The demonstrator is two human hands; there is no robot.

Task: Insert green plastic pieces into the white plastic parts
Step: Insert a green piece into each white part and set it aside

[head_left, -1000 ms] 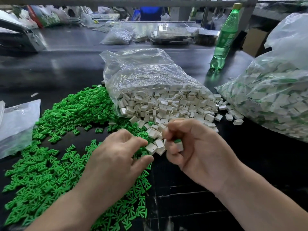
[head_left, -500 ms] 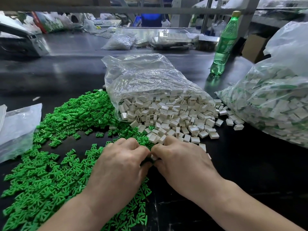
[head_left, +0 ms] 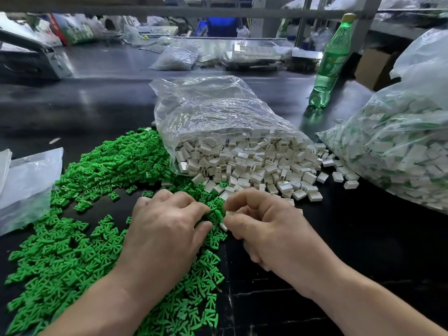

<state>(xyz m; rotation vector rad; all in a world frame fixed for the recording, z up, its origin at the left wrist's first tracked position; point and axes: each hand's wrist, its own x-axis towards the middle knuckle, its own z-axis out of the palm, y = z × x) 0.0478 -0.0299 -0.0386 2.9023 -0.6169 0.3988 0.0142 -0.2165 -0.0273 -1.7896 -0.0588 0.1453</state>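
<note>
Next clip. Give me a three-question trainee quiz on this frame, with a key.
1. True or false: the green bottle lies on its side.
2. The loose green pieces lie mostly where, relative to the open bag of white parts? A) to its left B) to its right C) inside it
3. Fill in: the white part is pinched by the ___ hand.
Key: 1 false, it stands upright. 2 A. 3 right: the right hand pinches it, while the left hand pinches a green piece.
</note>
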